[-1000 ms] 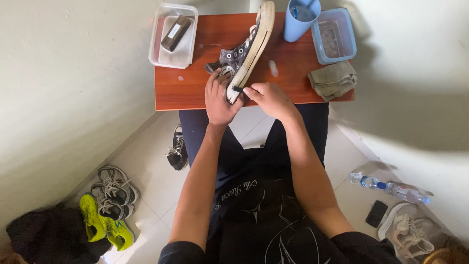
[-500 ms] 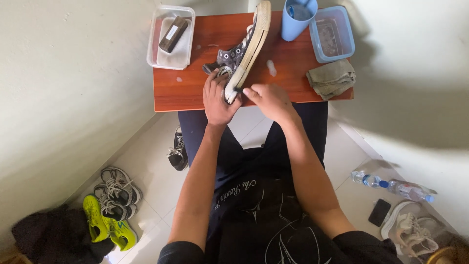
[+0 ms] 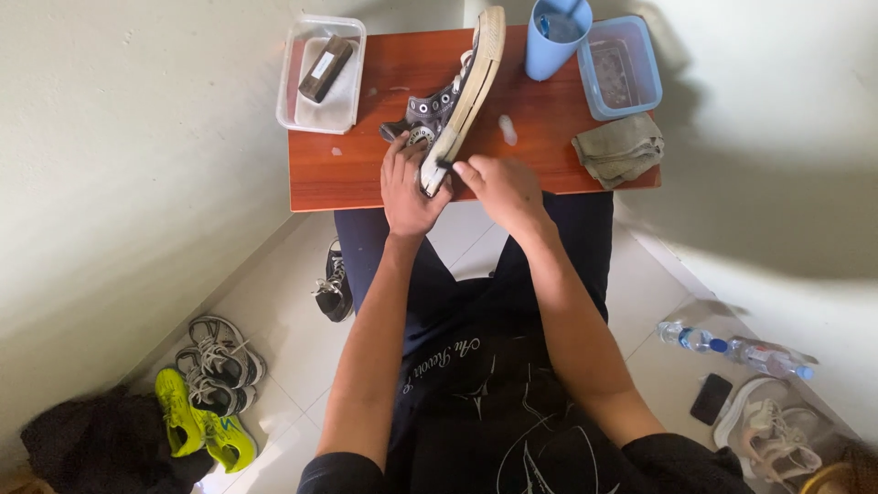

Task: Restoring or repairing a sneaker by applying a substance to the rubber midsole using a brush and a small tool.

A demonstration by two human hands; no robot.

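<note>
Far to the left of the left hand (image 3: 409, 187), on the floor, yellow-green sneakers (image 3: 197, 428) and grey sneakers (image 3: 219, 364) are seen. Up and to the left of that hand, a clear tray (image 3: 291, 78) with a dark brush (image 3: 326, 68) is set on the red-brown tabletop (image 3: 347, 174). The heel of a grey canvas shoe (image 3: 455, 96), tilted on its side with the pale sole turned rightward, is grasped by the left hand. The sole's heel end is touched by the fingers of the right hand (image 3: 503, 186); whether something is pinched there cannot be told. Beyond the right hand, a blue cup (image 3: 554, 46), a blue-rimmed container (image 3: 640, 91) and a folded cloth (image 3: 620, 146) are placed.
</note>
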